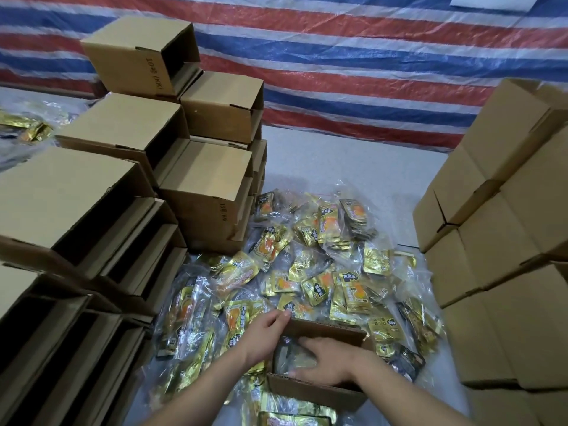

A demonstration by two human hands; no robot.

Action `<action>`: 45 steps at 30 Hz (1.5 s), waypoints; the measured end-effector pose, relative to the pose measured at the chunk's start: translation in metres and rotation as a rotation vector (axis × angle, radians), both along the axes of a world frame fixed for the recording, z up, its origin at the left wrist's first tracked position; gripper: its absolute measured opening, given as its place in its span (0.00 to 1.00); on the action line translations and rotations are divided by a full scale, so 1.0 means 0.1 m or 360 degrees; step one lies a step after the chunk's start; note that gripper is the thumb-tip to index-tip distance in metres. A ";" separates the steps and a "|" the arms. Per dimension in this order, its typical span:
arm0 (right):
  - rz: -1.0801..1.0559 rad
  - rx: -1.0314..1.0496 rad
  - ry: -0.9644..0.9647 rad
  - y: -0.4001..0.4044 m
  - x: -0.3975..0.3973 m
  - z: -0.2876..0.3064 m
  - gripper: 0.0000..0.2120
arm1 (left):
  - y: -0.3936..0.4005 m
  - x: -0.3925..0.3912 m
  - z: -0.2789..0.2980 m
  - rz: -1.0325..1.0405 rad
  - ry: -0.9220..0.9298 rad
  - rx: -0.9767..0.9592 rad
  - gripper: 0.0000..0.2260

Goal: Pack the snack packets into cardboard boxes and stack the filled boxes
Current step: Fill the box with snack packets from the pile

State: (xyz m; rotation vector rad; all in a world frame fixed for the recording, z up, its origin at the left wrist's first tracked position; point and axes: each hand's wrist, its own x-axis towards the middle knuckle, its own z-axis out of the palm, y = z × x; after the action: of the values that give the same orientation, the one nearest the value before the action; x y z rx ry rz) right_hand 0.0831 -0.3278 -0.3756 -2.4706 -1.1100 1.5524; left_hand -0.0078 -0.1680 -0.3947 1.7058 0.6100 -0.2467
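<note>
On the left stand stacks of empty boxes [101, 167], lying on their sides with open mouths, crowding the heap. The left hand [264, 336] steadies the far left corner of the open box [316, 392] in front of the person, fingers curled over its rim. The right hand [322, 361] lies inside that box, fingers spread flat, pressing down a bag of packets [292, 358]. Beyond it sprawls the heap of snack packets [322, 265] in clear plastic. They look light, soft and slippery, probably best grabbed by the bagful. On the right, closed boxes [498, 241] are stacked, hemming in the working space.
</note>
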 end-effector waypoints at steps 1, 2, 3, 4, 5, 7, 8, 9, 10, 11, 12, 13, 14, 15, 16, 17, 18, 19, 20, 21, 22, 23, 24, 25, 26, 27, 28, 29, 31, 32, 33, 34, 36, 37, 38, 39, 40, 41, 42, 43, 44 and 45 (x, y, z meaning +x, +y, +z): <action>-0.0049 0.0037 0.0043 -0.02 0.01 0.02 0.43 | 0.01 0.00 -0.02 -0.0015 -0.0008 0.0013 0.16; -0.0107 0.0093 0.0075 -0.04 0.02 0.06 0.40 | 0.01 0.00 -0.04 -0.0037 -0.0012 0.0037 0.16; -0.0162 0.0158 0.0082 -0.06 0.02 0.10 0.35 | 0.01 0.00 -0.05 -0.0054 -0.0014 0.0065 0.16; -0.0181 0.0220 0.0047 -0.07 0.02 0.15 0.30 | 0.01 0.01 -0.06 -0.0056 -0.0019 0.0080 0.16; -0.0156 0.0268 -0.0028 -0.09 0.01 0.21 0.27 | 0.01 0.01 -0.07 -0.0053 -0.0029 0.0079 0.15; -0.0077 0.0348 -0.0203 -0.12 0.00 0.32 0.20 | 0.00 0.01 -0.07 -0.0047 -0.0056 0.0062 0.14; -0.0083 0.0402 -0.0259 -0.12 -0.02 0.36 0.16 | -0.01 0.01 -0.08 -0.0047 -0.0064 0.0060 0.14; -0.0112 0.0448 -0.0297 -0.11 -0.03 0.38 0.14 | -0.01 0.01 -0.08 -0.0047 -0.0069 0.0064 0.15; -0.0132 0.0453 -0.0316 -0.08 -0.04 0.39 0.13 | -0.01 0.01 -0.09 -0.0045 -0.0077 0.0070 0.15; -0.0123 0.0409 -0.0305 -0.05 -0.05 0.37 0.12 | -0.01 0.00 -0.09 -0.0043 -0.0082 0.0076 0.15; -0.0089 0.0334 -0.0259 -0.02 -0.06 0.33 0.12 | -0.01 0.00 -0.09 -0.0041 -0.0084 0.0083 0.15; -0.0056 0.0241 -0.0195 0.00 -0.07 0.25 0.11 | -0.01 -0.01 -0.09 -0.0042 -0.0082 0.0086 0.15; -0.0039 0.0155 -0.0148 0.01 -0.08 0.16 0.11 | -0.02 -0.01 -0.09 -0.0043 -0.0080 0.0084 0.15; -0.0056 0.0104 -0.0128 0.02 -0.09 0.08 0.10 | -0.02 -0.02 -0.09 -0.0044 -0.0078 0.0074 0.15; -0.0099 0.0077 -0.0119 0.03 -0.09 0.00 0.10 | -0.03 -0.02 -0.10 -0.0043 -0.0079 0.0056 0.15; -0.0139 0.0061 -0.0116 0.04 -0.09 -0.05 0.11 | -0.03 -0.03 -0.10 -0.0037 -0.0080 0.0040 0.15; -0.0156 0.0050 -0.0115 0.05 -0.08 -0.07 0.11 | -0.03 -0.03 -0.10 -0.0024 -0.0079 0.0034 0.15; -0.0154 0.0047 -0.0111 0.06 -0.07 -0.07 0.11 | -0.03 -0.04 -0.10 -0.0008 -0.0074 0.0035 0.14; -0.0146 0.0051 -0.0103 0.07 -0.06 -0.05 0.12 | -0.02 -0.04 -0.11 0.0001 -0.0069 0.0032 0.14; -0.0136 0.0064 -0.0100 0.07 -0.04 -0.01 0.15 | -0.02 -0.04 -0.11 0.0003 -0.0068 0.0023 0.14; -0.0127 0.0079 -0.0112 0.05 -0.03 0.03 0.17 | -0.02 -0.04 -0.12 -0.0002 -0.0062 0.0005 0.14; -0.0112 0.0092 -0.0150 0.04 0.00 0.08 0.17 | -0.02 -0.04 -0.13 -0.0005 -0.0061 -0.0019 0.14; -0.0088 0.0101 -0.0200 0.02 0.03 0.12 0.16 | -0.03 -0.03 -0.14 0.0002 -0.0067 -0.0043 0.15; -0.0062 0.0098 -0.0235 0.00 0.04 0.15 0.13 | -0.03 -0.03 -0.15 0.0017 -0.0072 -0.0056 0.15; -0.0038 0.0078 -0.0227 -0.02 0.05 0.17 0.10 | -0.03 -0.03 -0.16 0.0028 -0.0071 -0.0053 0.15; -0.0022 0.0047 -0.0171 -0.03 0.04 0.17 0.10 | -0.03 -0.03 -0.18 0.0033 -0.0064 -0.0040 0.14; -0.0013 0.0010 -0.0096 -0.02 0.02 0.16 0.11 | -0.03 -0.03 -0.19 0.0032 -0.0057 -0.0020 0.14; -0.0019 -0.0019 -0.0028 -0.01 0.00 0.15 0.13 | -0.02 -0.04 -0.20 0.0025 -0.0052 0.0002 0.14; -0.0077 -0.0016 0.0049 0.02 -0.04 0.11 0.15 | -0.02 -0.03 -0.23 0.0009 -0.0047 0.0052 0.14; -0.0114 -0.0011 0.0068 0.04 -0.04 0.10 0.16 | -0.02 -0.03 -0.23 0.0006 -0.0051 0.0074 0.14; -0.0145 -0.0016 0.0091 0.07 -0.04 0.11 0.17 | -0.02 -0.03 -0.23 0.0005 -0.0051 0.0094 0.14; -0.0157 -0.0035 0.0120 0.09 -0.05 0.12 0.17 | -0.02 -0.03 -0.22 0.0010 -0.0047 0.0110 0.13; -0.0185 -0.0030 0.0166 0.10 -0.05 0.14 0.19 | -0.03 -0.02 -0.21 0.0024 -0.0036 0.0133 0.13; -0.0204 -0.0012 0.0166 0.09 -0.04 0.17 0.21 | -0.03 -0.02 -0.21 0.0025 -0.0030 0.0141 0.13; -0.0239 0.0021 0.0161 0.07 -0.04 0.20 0.22 | -0.03 -0.02 -0.20 0.0024 -0.0021 0.0143 0.13; -0.0285 0.0077 0.0154 0.03 -0.02 0.22 0.20 | -0.03 -0.02 -0.19 0.0023 -0.0013 0.0139 0.13; -0.0326 0.0140 0.0141 0.00 -0.01 0.23 0.16 | -0.04 -0.02 -0.17 0.0023 -0.0007 0.0133 0.14; -0.0341 0.0207 0.0114 -0.04 0.01 0.26 0.14 | -0.04 -0.02 -0.17 0.0023 -0.0003 0.0120 0.14; -0.0352 0.0270 0.0074 -0.07 0.03 0.29 0.13 | -0.04 -0.02 -0.16 0.0023 -0.0002 0.0100 0.14; -0.0375 0.0332 0.0042 -0.10 0.04 0.31 0.12 | -0.04 -0.02 -0.15 0.0023 -0.0004 0.0075 0.15; -0.0414 0.0395 0.0021 -0.13 0.04 0.33 0.11 | -0.05 -0.02 -0.15 0.0023 -0.0006 0.0048 0.15; -0.0462 0.0461 -0.0007 -0.15 0.04 0.35 0.10 | -0.05 -0.01 -0.15 0.0021 -0.0007 0.0024 0.15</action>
State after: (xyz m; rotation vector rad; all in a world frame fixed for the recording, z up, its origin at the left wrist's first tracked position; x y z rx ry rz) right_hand 0.0870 -0.3424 -0.3407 -2.3150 -0.8573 1.2126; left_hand -0.0090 -0.1728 -0.4092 1.7160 0.6212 -0.2290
